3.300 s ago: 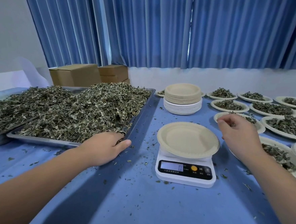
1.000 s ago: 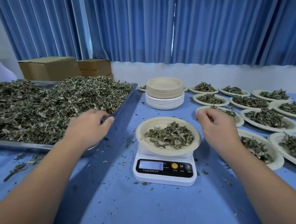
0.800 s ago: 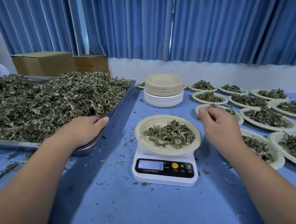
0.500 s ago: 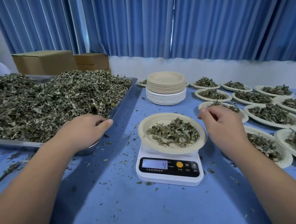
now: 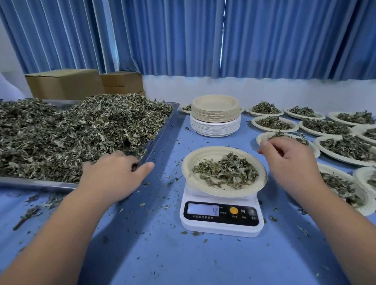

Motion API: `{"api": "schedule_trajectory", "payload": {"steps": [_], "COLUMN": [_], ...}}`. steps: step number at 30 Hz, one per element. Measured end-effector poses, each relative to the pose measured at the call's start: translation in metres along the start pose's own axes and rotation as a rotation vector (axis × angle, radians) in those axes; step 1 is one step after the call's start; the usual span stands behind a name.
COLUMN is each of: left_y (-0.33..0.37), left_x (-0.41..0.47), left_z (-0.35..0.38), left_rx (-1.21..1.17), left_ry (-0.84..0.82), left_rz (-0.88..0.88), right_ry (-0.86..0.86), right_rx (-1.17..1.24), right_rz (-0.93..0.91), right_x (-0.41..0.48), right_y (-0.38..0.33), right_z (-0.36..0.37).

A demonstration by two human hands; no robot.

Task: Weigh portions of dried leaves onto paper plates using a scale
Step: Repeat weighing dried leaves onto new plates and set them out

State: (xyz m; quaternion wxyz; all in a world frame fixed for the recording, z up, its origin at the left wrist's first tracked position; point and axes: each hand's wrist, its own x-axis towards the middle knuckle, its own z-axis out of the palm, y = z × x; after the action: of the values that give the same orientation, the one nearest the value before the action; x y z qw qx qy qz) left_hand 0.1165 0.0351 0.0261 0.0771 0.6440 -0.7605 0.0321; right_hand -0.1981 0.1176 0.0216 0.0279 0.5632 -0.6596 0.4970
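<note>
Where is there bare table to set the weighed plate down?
Widest: the table in front of the scale, only leaf crumbs. A narrower lane runs between tray and scale, up to the plate stack. Right of the scale is crowded with filled plates.

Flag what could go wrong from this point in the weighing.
The right hand hovers beside the rim of the plate, which overhangs the scale; a brush could tilt it or skew the reading.
The left hand sits in heaped leaves at the tray corner; pulling out a handful may spill scraps onto the table.
The right forearm passes over a filled plate and could knock it.
</note>
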Motion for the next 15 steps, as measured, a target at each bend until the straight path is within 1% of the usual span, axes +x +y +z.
{"api": "schedule_trajectory", "payload": {"steps": [3, 4, 7, 12, 15], "left_y": [-0.0022, -0.0023, 0.0017, -0.0025, -0.0066], "left_x": [-0.0008, -0.0014, -0.0036, 0.0019, 0.0038], "left_z": [0.0033, 0.0057, 0.0080, 0.0070, 0.0064], "left_rx": [-0.043, -0.051, -0.049, -0.125, -0.202], "left_ry": [-0.124, -0.129, -0.049, -0.030, 0.024], "left_rz": [-0.010, 0.001, 0.006, 0.002, -0.004], "right_ry": [-0.009, -0.012, -0.013, -0.017, -0.017], "right_rx": [-0.007, -0.013, -0.028, -0.036, -0.047], "right_rz": [-0.007, -0.010, -0.006, -0.009, -0.011], "right_x": [-0.0002, -0.0002, 0.0006, 0.0018, 0.0027], "right_y": [-0.0005, -0.0005, 0.0008, 0.0034, 0.0045], "right_z": [-0.0004, -0.0003, 0.0006, 0.0007, 0.0010]}}
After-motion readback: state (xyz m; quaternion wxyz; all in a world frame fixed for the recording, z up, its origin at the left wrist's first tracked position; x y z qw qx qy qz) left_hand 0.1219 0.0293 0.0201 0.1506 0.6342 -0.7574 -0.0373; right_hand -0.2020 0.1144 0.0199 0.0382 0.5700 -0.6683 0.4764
